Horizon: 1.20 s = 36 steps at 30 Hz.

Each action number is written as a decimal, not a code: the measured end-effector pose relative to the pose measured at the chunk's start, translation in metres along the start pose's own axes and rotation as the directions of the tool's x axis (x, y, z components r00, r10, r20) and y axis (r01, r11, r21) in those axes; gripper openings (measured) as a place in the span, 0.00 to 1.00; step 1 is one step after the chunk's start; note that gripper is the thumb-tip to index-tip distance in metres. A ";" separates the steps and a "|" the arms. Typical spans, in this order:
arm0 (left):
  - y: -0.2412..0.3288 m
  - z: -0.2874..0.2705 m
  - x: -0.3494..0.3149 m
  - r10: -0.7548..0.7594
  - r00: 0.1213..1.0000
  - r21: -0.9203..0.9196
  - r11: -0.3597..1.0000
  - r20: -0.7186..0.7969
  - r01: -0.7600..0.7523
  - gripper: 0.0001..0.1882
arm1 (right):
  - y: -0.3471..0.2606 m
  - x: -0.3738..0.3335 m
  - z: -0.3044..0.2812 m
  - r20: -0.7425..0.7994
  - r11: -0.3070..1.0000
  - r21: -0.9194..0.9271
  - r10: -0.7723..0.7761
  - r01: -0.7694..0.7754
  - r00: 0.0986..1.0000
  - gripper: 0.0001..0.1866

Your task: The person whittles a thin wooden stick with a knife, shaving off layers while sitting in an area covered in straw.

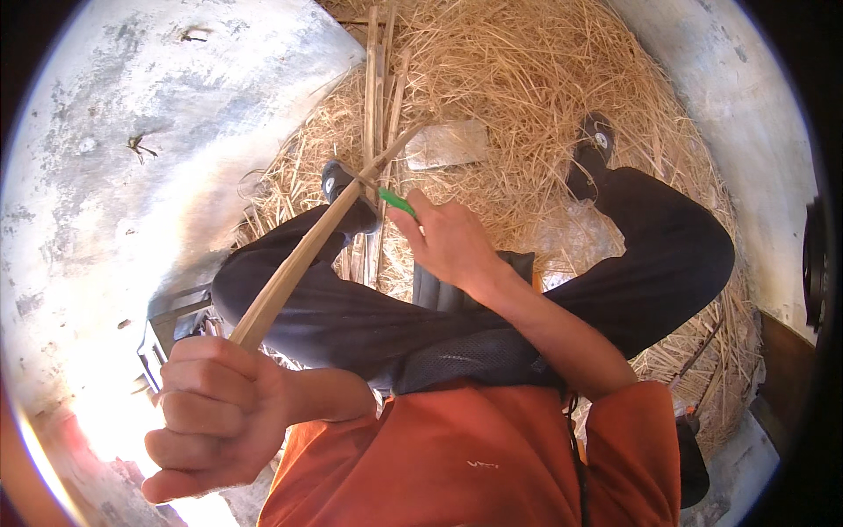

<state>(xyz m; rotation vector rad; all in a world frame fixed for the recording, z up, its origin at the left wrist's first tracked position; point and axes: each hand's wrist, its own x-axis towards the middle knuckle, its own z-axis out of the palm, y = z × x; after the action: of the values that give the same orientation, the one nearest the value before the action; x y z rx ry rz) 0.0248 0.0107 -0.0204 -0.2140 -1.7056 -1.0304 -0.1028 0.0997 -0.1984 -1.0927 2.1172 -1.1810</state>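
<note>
My left hand is closed in a fist round the near end of a long, pale wooden or bamboo strip. The strip slants away to the upper right, over my bent left leg. Its tapered far tip reaches above the straw. My right hand grips a green-handled knife. The blade, partly hard to make out, lies against the strip's far part.
Several long split strips lie on the straw past my left shoe. Beside them is a flat pale block. A worn whitish wall stands on the left, another on the right. A metal object sits by my left knee.
</note>
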 end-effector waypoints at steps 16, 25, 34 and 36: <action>0.008 -0.015 0.002 0.038 0.997 -0.054 0.998 -0.071 -0.042 0.27 | 0.046 0.029 0.004 0.413 0.673 0.410 0.465 -0.615 0.783 0.30; 0.025 0.017 -0.027 0.284 0.852 -0.154 0.958 0.439 -0.240 0.23 | -0.097 0.009 -0.025 0.453 0.119 0.877 0.118 -0.465 0.884 0.21; -0.033 -0.005 0.008 -0.157 0.982 0.578 0.814 0.109 0.066 0.37 | -0.044 0.065 -0.101 0.391 0.751 0.652 -0.212 -0.107 0.895 0.16; -0.072 -0.030 0.063 -0.314 0.949 0.416 0.858 -0.038 0.301 0.40 | -0.044 0.065 -0.115 0.393 0.818 0.575 -0.259 -0.016 0.882 0.16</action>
<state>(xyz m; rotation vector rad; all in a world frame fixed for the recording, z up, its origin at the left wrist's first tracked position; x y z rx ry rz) -0.0228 -0.0755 -0.0031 0.3347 -1.9870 -0.8599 -0.2037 0.0869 -0.1033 -1.0927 1.2284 -1.3329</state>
